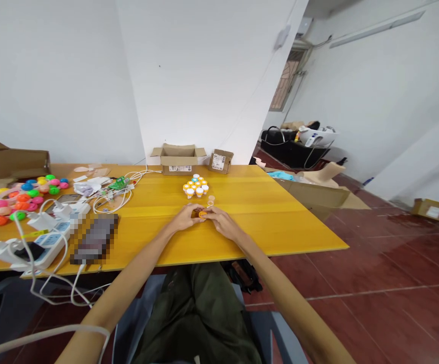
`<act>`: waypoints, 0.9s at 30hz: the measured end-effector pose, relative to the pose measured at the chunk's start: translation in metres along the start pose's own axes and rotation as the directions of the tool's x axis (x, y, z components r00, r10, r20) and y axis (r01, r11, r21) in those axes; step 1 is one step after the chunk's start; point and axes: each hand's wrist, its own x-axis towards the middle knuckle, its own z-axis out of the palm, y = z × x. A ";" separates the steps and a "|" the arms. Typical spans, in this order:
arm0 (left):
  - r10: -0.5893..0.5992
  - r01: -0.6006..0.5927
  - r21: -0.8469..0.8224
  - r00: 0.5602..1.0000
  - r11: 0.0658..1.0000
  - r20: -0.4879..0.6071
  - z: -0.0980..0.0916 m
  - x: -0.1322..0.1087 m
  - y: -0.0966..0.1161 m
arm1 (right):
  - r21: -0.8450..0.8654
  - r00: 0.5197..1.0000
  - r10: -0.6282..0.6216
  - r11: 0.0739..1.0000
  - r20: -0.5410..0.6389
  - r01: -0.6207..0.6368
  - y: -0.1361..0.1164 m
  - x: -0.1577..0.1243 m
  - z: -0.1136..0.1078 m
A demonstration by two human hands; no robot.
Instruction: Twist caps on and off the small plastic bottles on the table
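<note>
Above the table's near half, my left hand (186, 217) and my right hand (222, 221) meet with fingers curled inward. Between the fingertips shows a small orange round piece (202, 215), partly covered by the fingers. Both hands are closed on it, the right pinching its side and the left curving around the other. Just beyond my right hand lie small pale, see-through rings or discs (211, 200). Farther back stands a tight cluster of small white and orange round-topped pieces (195, 187); one top looks teal.
An open cardboard box (179, 164) and a smaller box (220, 161) stand by the wall. To the left are a power strip (58, 237) with cables, a blurred-out dark device (94, 239), a green circuit board (120, 183) and colourful plastic pieces (22, 198). The table (280, 222) ends at right.
</note>
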 end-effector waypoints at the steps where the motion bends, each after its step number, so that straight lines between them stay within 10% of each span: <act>1: 0.002 -0.002 0.003 1.000 1.000 0.006 0.000 0.000 0.001 | -0.009 1.000 0.008 1.000 0.004 -0.008 0.000 0.000 0.000; 27: 0.048 -0.047 -0.054 0.999 0.997 0.015 0.003 0.000 -0.005 | -0.125 0.998 0.025 0.992 0.053 -0.018 -0.002 -0.003 -0.004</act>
